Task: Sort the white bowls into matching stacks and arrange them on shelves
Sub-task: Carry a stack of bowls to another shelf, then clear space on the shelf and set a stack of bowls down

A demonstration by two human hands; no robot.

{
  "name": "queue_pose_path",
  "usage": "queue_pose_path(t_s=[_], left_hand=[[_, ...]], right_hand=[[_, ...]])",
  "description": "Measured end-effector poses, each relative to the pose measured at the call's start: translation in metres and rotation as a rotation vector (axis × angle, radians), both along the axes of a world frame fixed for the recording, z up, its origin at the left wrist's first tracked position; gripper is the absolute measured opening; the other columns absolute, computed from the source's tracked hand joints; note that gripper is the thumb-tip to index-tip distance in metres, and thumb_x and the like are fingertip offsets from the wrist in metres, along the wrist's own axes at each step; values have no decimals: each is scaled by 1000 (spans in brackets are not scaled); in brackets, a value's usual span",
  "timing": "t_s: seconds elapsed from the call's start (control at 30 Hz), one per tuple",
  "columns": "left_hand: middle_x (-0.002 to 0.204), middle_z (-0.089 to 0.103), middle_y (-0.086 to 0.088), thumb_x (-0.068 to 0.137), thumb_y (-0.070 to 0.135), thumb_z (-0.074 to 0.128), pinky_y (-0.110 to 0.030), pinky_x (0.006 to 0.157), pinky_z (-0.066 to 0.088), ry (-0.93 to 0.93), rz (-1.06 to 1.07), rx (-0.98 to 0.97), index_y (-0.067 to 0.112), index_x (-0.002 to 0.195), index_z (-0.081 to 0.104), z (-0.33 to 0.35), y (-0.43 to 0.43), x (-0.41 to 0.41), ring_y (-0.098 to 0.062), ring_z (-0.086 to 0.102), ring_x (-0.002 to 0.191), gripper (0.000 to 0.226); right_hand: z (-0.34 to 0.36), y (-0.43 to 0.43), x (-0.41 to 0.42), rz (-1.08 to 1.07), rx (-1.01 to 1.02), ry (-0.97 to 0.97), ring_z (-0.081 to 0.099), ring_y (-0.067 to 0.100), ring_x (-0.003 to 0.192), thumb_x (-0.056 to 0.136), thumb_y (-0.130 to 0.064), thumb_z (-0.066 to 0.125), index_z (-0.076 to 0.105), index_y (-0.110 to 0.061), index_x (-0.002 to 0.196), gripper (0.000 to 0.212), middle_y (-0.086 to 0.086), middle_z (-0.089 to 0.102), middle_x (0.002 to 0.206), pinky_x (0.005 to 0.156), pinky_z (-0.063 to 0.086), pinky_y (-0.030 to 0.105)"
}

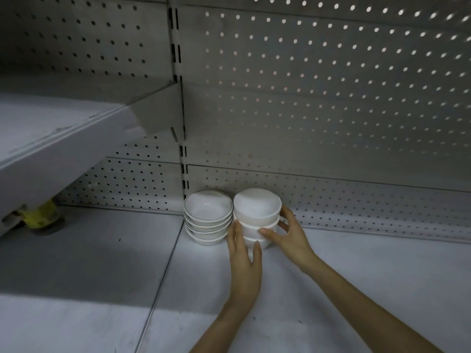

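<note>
Head view: on the shelf (356, 276), the left hand (244, 256) lays straight fingers flat against the plain white bowl stack (257, 212), while the right hand (290, 238) curls fingers and thumb round its far side. The black-rimmed bowl stack (208, 215) stands just beyond the left fingertips, touching its neighbour.

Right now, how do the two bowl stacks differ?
The left stack has thin dark rim lines; the right stack is plain white. The left stack's bowls look shallower, the right stack's deeper. The left hand and right hand touch the right stack, not the left stack. Both stand upright on the shelf.
</note>
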State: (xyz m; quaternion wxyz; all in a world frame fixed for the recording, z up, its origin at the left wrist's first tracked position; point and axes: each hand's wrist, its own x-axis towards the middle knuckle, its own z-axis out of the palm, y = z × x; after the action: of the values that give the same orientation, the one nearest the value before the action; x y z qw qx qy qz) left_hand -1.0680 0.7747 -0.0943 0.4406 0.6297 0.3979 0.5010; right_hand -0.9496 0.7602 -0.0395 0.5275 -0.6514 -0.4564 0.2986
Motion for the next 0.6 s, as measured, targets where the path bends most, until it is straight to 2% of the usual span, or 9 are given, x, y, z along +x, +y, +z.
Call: queue_pose_path(t_s=[0.2,0.27,0.37,0.47,0.57,0.6], left_hand=[[154,22,-5,87,20,38,-25,115,21,0,-17,14,24,145,17,10,3,1,-14,22,142,62],[155,20,-4,88,22,39,-29,116,22,6,-39,18,25,145,17,9,9,1,-13,21,142,62],[155,20,0,92,25,46,-48,113,29,18,-52,13,19,150,18,7,17,2,-13,22,142,65],[153,22,-2,93,17,53,-52,111,31,36,-44,9,16,150,19,10,20,1,-18,24,142,66],[153,22,-4,92,15,54,-52,112,30,80,-76,30,14,150,18,15,14,-2,-19,23,142,69],[154,21,-5,92,12,54,-50,113,29,103,-89,28,13,150,17,17,10,-4,-19,22,142,68]], right_hand=[[1,4,-4,-31,-8,-9,45,9,116,74,-19,77,32,-24,140,80,-9,44,129,93,42,26],[3,5,-4,-37,-19,5,45,9,115,74,-21,77,31,-24,141,81,-8,44,129,87,44,19],[8,7,-2,-14,-43,18,44,9,114,75,-20,77,28,-24,141,82,-10,43,128,76,44,11],[18,7,-2,37,-91,-9,42,9,116,77,-21,75,27,-23,142,81,-10,41,126,87,40,15],[27,-5,0,74,-120,-129,39,10,119,81,-23,71,27,-17,142,76,-7,39,127,87,33,2],[29,-13,3,83,-139,-196,37,11,124,84,-27,68,25,-14,144,76,-4,38,133,93,30,2]])
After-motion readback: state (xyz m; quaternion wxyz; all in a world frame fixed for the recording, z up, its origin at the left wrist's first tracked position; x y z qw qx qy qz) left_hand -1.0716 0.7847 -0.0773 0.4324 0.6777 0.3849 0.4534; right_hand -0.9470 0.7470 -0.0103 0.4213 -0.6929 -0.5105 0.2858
